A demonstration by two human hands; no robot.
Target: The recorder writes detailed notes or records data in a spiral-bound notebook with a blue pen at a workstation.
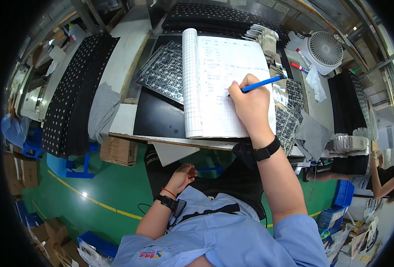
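A ruled notebook with handwriting lies open on the bench, its left side curled over into a gridded roll. My right hand rests on the page, closed round a blue pen whose lower end points at the paper under my fingers. Below the bench edge, over my lap, my left hand hovers with loosely bent fingers, a little apart, and no object shows in it. Clear plastic trays with round cells lie beside and partly under the notebook.
Black dotted strips stack at the left, more at the back. Grey cloths drape nearby. A white fan and red marker sit at the right. Below are a blue stool and cardboard box. Another person is at far right.
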